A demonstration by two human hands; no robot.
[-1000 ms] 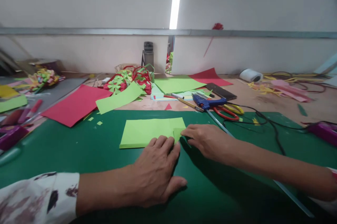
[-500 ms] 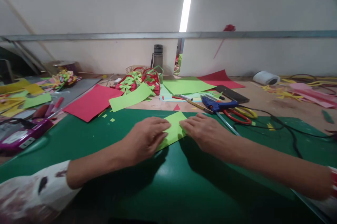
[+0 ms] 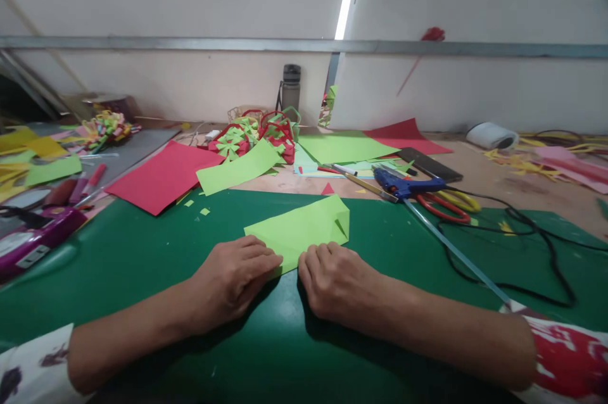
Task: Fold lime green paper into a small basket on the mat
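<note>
A light green sheet of paper (image 3: 304, 223) lies on the green cutting mat (image 3: 266, 353), its right corner creased and folded over. My left hand (image 3: 235, 274) is closed at its near left edge, with the fingertips on the paper and the thumb tucked below. Curled against the near edge, my right hand (image 3: 335, 277) pinches the paper with its fingers together. Both thumbs are mostly hidden. Beyond the paper, a blue glue gun (image 3: 408, 185) rests beside red-handled scissors (image 3: 444, 209).
Red paper (image 3: 164, 176) and a green strip (image 3: 240, 166) lie behind the mat. A purple power strip (image 3: 42, 242) is at left. The glue gun's black cord (image 3: 553, 258) loops at right. A phone (image 3: 430, 164), a bottle (image 3: 291, 90) and small red baskets (image 3: 280, 138) stand farther back.
Both hands have moved toward me, from the paper's two sides to its near edge. More of the sheet now shows, with its right corner folded. The view has tilted downward.
</note>
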